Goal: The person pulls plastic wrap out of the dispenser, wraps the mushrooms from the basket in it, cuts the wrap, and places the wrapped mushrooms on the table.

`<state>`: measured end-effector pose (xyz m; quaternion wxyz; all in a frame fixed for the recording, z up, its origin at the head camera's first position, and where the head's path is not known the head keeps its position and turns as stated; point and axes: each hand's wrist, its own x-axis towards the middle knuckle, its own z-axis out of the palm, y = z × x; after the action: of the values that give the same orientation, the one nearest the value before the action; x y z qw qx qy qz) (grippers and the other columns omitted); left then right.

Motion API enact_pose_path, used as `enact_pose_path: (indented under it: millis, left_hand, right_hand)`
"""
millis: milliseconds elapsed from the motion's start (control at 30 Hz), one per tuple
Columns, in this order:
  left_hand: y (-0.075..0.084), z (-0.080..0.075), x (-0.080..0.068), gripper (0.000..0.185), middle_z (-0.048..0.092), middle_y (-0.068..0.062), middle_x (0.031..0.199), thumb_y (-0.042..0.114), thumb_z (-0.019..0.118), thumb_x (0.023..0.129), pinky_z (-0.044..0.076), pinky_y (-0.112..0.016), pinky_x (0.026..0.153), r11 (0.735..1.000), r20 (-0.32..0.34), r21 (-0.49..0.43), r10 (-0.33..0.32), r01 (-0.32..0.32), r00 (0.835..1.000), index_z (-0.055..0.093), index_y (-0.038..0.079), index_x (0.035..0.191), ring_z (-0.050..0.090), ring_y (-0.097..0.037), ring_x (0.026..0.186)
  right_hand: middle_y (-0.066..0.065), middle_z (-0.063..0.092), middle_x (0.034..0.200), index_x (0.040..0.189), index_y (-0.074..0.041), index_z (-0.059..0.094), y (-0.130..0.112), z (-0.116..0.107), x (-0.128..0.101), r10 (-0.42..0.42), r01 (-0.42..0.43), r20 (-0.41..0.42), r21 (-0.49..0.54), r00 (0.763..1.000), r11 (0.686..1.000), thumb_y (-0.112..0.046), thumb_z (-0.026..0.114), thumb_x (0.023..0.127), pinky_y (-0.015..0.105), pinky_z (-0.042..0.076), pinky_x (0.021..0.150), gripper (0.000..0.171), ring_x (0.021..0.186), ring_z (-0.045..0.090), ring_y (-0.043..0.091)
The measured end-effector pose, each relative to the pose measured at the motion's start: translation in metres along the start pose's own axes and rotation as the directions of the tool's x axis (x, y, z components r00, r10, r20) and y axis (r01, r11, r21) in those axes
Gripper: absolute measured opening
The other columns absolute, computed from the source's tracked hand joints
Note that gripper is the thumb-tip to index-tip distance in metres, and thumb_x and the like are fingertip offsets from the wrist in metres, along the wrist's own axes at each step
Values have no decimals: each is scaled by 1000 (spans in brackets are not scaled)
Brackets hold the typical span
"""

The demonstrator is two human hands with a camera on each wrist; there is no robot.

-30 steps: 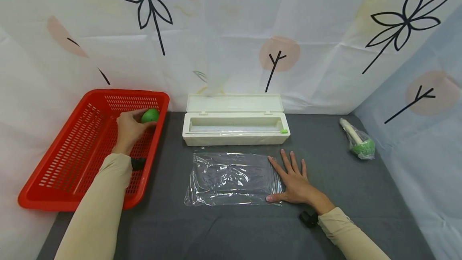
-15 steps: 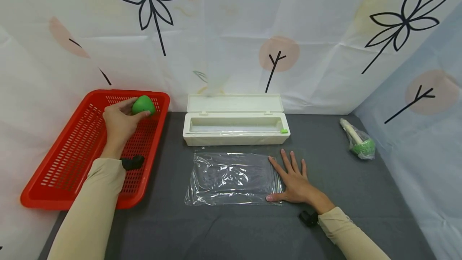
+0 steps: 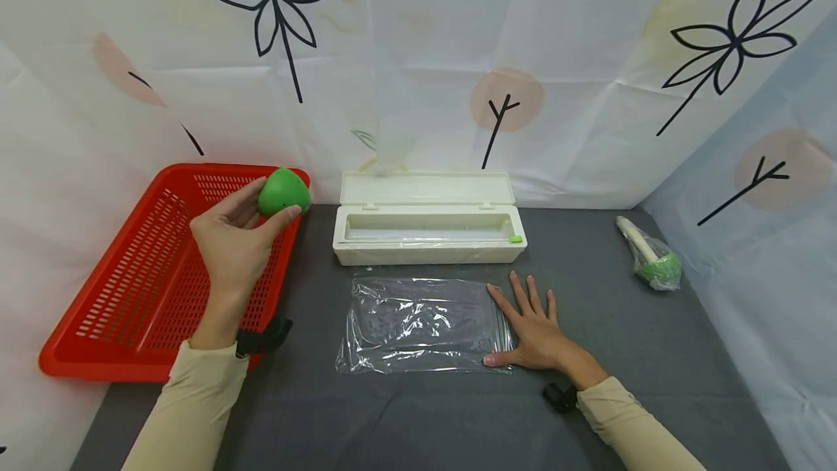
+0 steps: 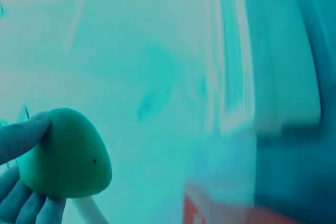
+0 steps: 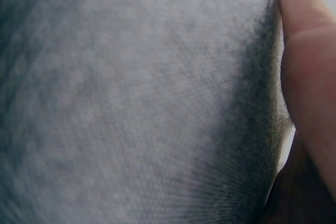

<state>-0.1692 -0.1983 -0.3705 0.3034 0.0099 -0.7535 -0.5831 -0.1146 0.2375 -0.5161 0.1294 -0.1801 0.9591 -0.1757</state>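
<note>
Left wrist view blurred, teal-tinted; green object (image 4: 65, 153) stem cut off.

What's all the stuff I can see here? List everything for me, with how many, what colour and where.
Green ball: one, green, held up above the basket's right rim.
Basket: one, red slotted plastic, left side of the table.
Wrap dispenser box: one, cream, lid open, back middle of the table.
Plastic sheet: one, clear, flat in front of the box.
Wrapped item: one, white and green under clear film, far right.
Table cloth: one, grey.
Backdrop: white with black flowers.
Left hand: holds the ball in its fingertips.
Right hand: flat, pressing on the sheet's right edge.
</note>
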Motion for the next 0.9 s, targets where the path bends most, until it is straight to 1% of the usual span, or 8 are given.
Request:
enact_pose_path:
  millis: [100, 167, 333, 533, 667, 767, 833, 900]
  left_hand:
    - [15, 12, -23, 54, 74, -8, 117, 2, 90, 74, 54, -25, 90, 998, -12, -57, 23, -24, 1000, 73, 7, 125, 71, -15, 106]
    - [23, 21, -38, 54, 74, -11, 115, 0, 91, 72, 55, -26, 90, 993, -10, -113, 29, -30, 1000, 73, 5, 123, 72, -17, 105]
    - [31, 45, -73, 53, 74, -17, 108, -5, 92, 69, 57, -28, 86, 979, 9, -203, 41, -38, 999, 74, -3, 118, 74, -18, 98]
    - [26, 75, -115, 53, 75, -16, 107, -3, 93, 68, 57, -27, 84, 976, 56, -208, 71, -58, 996, 73, -5, 117, 74, -25, 94]
    - [20, 93, -142, 54, 74, -15, 109, 0, 94, 68, 58, -29, 83, 982, 115, -186, 15, 7, 993, 74, -3, 118, 74, -27, 96]
    - [17, 106, -160, 53, 74, -15, 110, 3, 94, 69, 58, -34, 83, 984, 170, -168, -32, 61, 985, 74, -2, 118, 74, -26, 99]
    - [16, 114, -171, 52, 75, -15, 109, 5, 94, 70, 59, -38, 81, 985, 205, -153, -49, 81, 978, 74, -1, 117, 74, -26, 98]
    - [14, 122, -181, 51, 75, -14, 107, 6, 94, 70, 60, -41, 79, 989, 238, -124, -52, 83, 970, 74, 0, 117, 74, -25, 96]
  right_hand:
    - [25, -3, 167, 164, -20, 18, 0, 1, 0, -1, 1, -3, 5, 1000, 1000, -72, 80, 69, 75, -10, 109, 125, 150, -10, 52]
    - [25, -3, 167, 164, -20, 18, 1, 1, 0, -1, 1, -6, 6, 1000, 1000, -72, 80, 69, 75, -10, 109, 125, 150, -10, 52]
    - [25, -3, 167, 164, -20, 19, 1, 2, 0, 1, -1, -11, 2, 1000, 1000, -72, 80, 69, 74, -11, 110, 125, 150, -10, 52]
    - [25, -3, 167, 164, -21, 19, 2, 2, -1, 1, -1, -13, -1, 1000, 1000, -72, 80, 69, 74, -10, 110, 124, 150, -9, 52]
    - [24, -3, 167, 164, -21, 18, 2, 3, -1, 0, 0, -14, -2, 1000, 1000, -73, 80, 69, 74, -10, 110, 124, 150, -9, 52]
    - [25, -2, 167, 163, -20, 20, 2, 3, -1, -10, 10, -26, 0, 1000, 1000, -73, 79, 69, 75, -10, 109, 124, 150, -8, 53]
    - [26, -1, 167, 163, -19, 21, 3, 3, -1, -20, 20, -37, 3, 999, 1000, -72, 80, 69, 76, -9, 109, 123, 149, -8, 53]
    - [27, 0, 166, 163, -19, 21, 3, 2, -1, -25, 25, -44, 3, 999, 1000, -72, 80, 70, 76, -8, 109, 122, 149, -7, 54]
